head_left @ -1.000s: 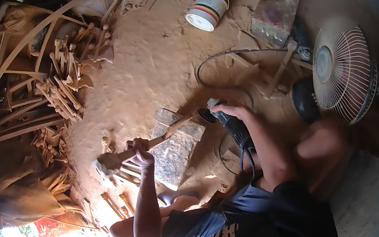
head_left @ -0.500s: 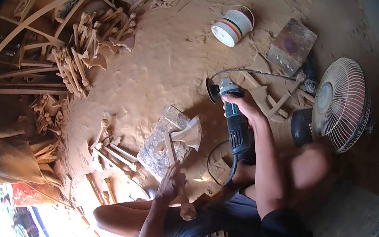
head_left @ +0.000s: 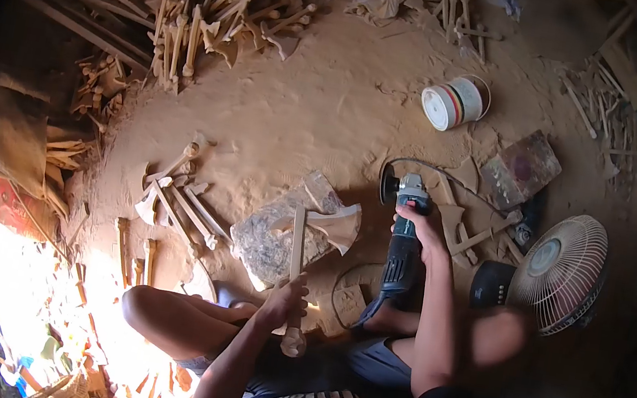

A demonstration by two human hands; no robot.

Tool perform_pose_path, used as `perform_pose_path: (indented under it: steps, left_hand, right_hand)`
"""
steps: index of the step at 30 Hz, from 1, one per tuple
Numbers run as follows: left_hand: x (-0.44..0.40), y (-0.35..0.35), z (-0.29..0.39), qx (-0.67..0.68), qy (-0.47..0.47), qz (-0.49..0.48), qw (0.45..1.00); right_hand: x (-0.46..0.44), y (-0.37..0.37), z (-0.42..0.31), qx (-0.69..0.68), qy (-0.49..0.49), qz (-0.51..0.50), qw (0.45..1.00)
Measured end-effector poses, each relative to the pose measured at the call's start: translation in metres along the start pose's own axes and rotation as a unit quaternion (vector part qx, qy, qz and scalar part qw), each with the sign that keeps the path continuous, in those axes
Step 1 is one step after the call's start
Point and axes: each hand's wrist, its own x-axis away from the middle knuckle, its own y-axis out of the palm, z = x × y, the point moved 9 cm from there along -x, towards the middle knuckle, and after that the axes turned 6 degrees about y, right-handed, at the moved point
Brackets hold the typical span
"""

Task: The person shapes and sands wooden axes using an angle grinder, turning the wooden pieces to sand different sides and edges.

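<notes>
— Which things are standing around there?
— At the right there is a round fan with a pale wire cage [head_left: 563, 273]. Above it in the view is a reddish-stained, box-shaped block [head_left: 521, 170].
— And farther up?
— A white bucket with coloured stripes [head_left: 458, 104], on the sandy brown ground [head_left: 334, 94].

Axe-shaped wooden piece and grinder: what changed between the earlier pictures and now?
The axe-shaped wooden piece has swung round: its knobbed end, first out to the left, now points back toward the lap. The grinder has drawn away from the block. Nothing was let go: the left hand still grips the piece, the right hand the grinder. The bucket and fan stayed put.
</notes>
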Motion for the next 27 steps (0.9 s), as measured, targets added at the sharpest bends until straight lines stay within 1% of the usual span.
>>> perform_pose_path:
  steps: [1, 2, 3, 4, 5, 6, 7, 9, 11, 12, 13, 15, 17, 18, 19, 21, 22, 23, 25, 26, 27]
  left_hand:
    - [-0.003, -0.005, 0.01, -0.078, 0.029, 0.048, 0.995]
    - [-0.003, -0.006, 0.019, -0.086, 0.052, 0.062, 0.993]
    - [-0.012, -0.016, 0.033, -0.16, 0.149, 0.091, 0.972]
    - [-0.027, -0.031, 0.04, -0.233, 0.241, 0.121, 0.934]
    - [-0.028, -0.04, 0.051, -0.304, 0.328, 0.151, 0.882]
    - [-0.016, -0.04, 0.078, -0.296, 0.314, 0.147, 0.89]
    - [-0.023, -0.05, 0.086, -0.283, 0.32, 0.125, 0.896]
    - [-0.025, -0.055, 0.12, -0.372, 0.272, 0.103, 0.881]
    - [-0.053, -0.072, 0.122, -0.345, 0.282, 0.047, 0.894]
    - [-0.061, -0.077, 0.129, -0.394, 0.313, 0.044, 0.863]
    - [-0.064, -0.081, 0.136, -0.433, 0.345, 0.043, 0.832]
    - [-0.122, -0.1, 0.104, -0.594, 0.373, 0.0, 0.713]
    - [-0.074, -0.082, 0.138, -0.631, 0.452, 0.136, 0.615]
    - [-0.051, -0.074, 0.148, -0.642, 0.482, 0.203, 0.56]
    - [-0.061, -0.075, 0.137, -0.63, 0.479, 0.17, 0.588]
    - [-0.088, -0.077, 0.113, -0.599, 0.472, 0.1, 0.639]
    - [-0.104, -0.088, 0.101, -0.57, 0.45, 0.122, 0.676]
    - [-0.104, -0.094, 0.099, -0.523, 0.42, 0.157, 0.725]
    - [-0.104, -0.104, 0.107, -0.421, 0.356, 0.225, 0.803]
    - [-0.114, -0.101, 0.107, -0.476, 0.345, 0.204, 0.782]
    - [-0.115, -0.093, 0.111, -0.504, 0.351, 0.176, 0.769]
  right_hand:
    - [0.009, 0.005, -0.012, -0.01, -0.012, -0.006, 1.0]
    - [0.017, 0.012, -0.02, -0.033, 0.009, -0.026, 0.999]
    - [0.017, 0.013, -0.022, -0.072, 0.015, -0.046, 0.996]
    - [0.021, 0.013, -0.034, -0.086, -0.009, -0.047, 0.995]
    - [0.027, 0.014, -0.047, -0.101, -0.032, -0.048, 0.993]
    - [0.03, 0.012, -0.054, -0.099, -0.034, -0.038, 0.994]
    - [0.036, 0.011, -0.062, -0.089, -0.043, -0.028, 0.995]
    - [0.049, 0.009, -0.077, -0.053, -0.076, -0.006, 0.996]
    - [0.08, 0.023, -0.101, 0.044, -0.157, 0.087, 0.983]
    - [0.091, 0.028, -0.11, 0.092, -0.198, 0.132, 0.967]
    - [0.091, 0.032, -0.112, 0.132, -0.232, 0.142, 0.953]
    - [0.088, 0.04, -0.106, 0.208, -0.294, 0.159, 0.919]
    - [0.089, 0.067, -0.094, 0.315, -0.285, 0.128, 0.896]
    - [0.09, 0.08, -0.082, 0.354, -0.32, 0.118, 0.871]
    - [0.093, 0.096, -0.068, 0.389, -0.355, 0.107, 0.843]
    - [0.078, 0.109, -0.023, 0.438, -0.252, 0.059, 0.861]
    - [0.065, 0.111, 0.005, 0.405, -0.32, 0.018, 0.856]
    - [0.055, 0.112, 0.029, 0.405, -0.293, -0.01, 0.866]
    - [0.055, 0.127, 0.047, 0.5, -0.262, -0.022, 0.825]
    - [0.057, 0.137, 0.049, 0.512, -0.285, -0.023, 0.81]
    - [0.046, 0.136, 0.062, 0.546, -0.266, -0.006, 0.794]
